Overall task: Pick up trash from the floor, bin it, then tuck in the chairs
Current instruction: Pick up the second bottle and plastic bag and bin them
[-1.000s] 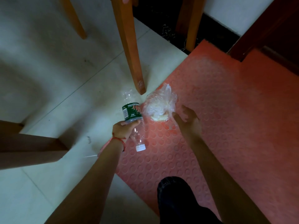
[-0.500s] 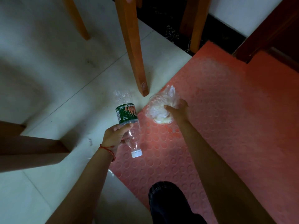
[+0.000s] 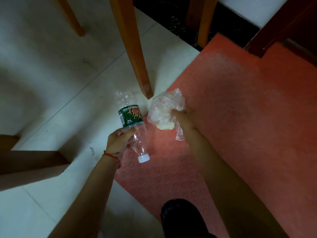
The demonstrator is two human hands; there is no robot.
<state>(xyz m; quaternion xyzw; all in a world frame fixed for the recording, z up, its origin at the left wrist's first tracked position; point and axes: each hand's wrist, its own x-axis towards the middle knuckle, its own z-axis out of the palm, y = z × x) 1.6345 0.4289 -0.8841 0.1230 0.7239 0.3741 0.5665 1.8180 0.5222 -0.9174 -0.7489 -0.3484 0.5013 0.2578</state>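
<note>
My left hand (image 3: 118, 140) grips an empty clear plastic bottle (image 3: 132, 124) with a green label, its white cap pointing toward me. My right hand (image 3: 184, 117) is closed on a crumpled clear plastic bag (image 3: 162, 107) holding something pale yellow, and the bag hangs lifted above the red studded mat (image 3: 240, 117). The two pieces of trash sit side by side just in front of a wooden chair leg (image 3: 135, 54).
More orange wooden chair legs stand at the top left (image 3: 72, 18) and top right (image 3: 204, 21). A wooden beam (image 3: 30, 162) juts in from the left over the white tiled floor (image 3: 51, 69). My dark shoe (image 3: 181, 219) rests on the mat. A dark wooden frame (image 3: 283, 26) stands at the top right.
My right hand reached the plastic bag, closed on it and lifted it off the mat. My left hand kept hold of the bottle and shifted slightly.
</note>
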